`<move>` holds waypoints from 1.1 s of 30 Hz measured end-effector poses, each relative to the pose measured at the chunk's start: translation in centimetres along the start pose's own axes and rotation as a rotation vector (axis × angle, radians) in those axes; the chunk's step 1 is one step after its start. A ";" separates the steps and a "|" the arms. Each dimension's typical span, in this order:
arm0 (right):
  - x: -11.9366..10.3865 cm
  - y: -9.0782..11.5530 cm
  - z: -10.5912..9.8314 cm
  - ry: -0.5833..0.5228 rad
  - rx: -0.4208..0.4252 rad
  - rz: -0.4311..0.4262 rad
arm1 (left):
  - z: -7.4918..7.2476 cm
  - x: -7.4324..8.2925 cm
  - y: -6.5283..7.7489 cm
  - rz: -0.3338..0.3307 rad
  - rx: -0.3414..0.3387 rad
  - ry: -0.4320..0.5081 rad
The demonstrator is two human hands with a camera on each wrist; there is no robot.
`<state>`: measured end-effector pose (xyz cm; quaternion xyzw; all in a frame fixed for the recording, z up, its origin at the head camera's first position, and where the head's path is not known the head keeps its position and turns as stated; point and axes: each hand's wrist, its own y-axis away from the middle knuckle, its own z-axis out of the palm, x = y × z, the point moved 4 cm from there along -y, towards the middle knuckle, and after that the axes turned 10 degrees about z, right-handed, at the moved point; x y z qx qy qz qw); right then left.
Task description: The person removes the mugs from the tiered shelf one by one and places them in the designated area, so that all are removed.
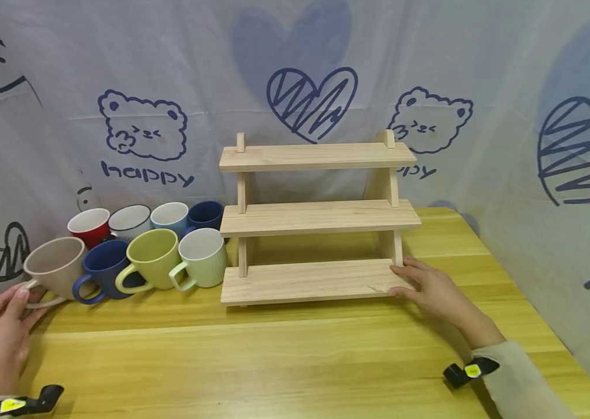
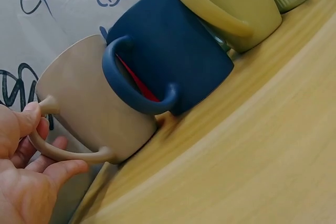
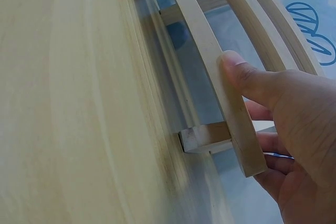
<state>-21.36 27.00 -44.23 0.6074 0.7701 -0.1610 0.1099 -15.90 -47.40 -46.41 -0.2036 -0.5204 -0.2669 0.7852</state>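
Note:
My left hand (image 1: pixel 0 331) pinches the handle of a beige mug (image 2: pixel 100 98) at the left end of the front row. In the left wrist view, the thumb lies on the upper part of that handle, with fingers curled behind it. A blue mug (image 2: pixel 163 51) stands right beside the beige one. My right hand (image 1: pixel 433 291) holds the right end of the bottom board of a three-tier wooden shelf (image 1: pixel 321 216). In the right wrist view, the thumb presses the board's front edge (image 3: pixel 210 61) and the other fingers curl round its end.
Along the front row follow a yellow mug (image 1: pixel 155 262) and a pale green ribbed mug (image 1: pixel 206 262). Behind stand red (image 1: pixel 93 235), white black-rimmed (image 1: pixel 130 224), light blue (image 1: pixel 170 216) and dark blue (image 1: pixel 207 215) mugs. A printed cloth (image 1: pixel 316 35) hangs behind the wooden table (image 1: pixel 253 366).

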 end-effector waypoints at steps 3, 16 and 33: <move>0.1 0.0 0.0 -0.005 -0.006 0.010 | -0.1 -0.4 -0.2 -0.001 -0.004 -0.026; 0.2 -0.5 -0.1 -0.009 -0.020 -0.002 | -0.6 -0.2 -0.9 0.007 -0.224 -0.166; -0.4 -0.7 -1.5 0.097 -0.040 -0.060 | 3.8 5.7 1.1 0.295 -0.322 -1.101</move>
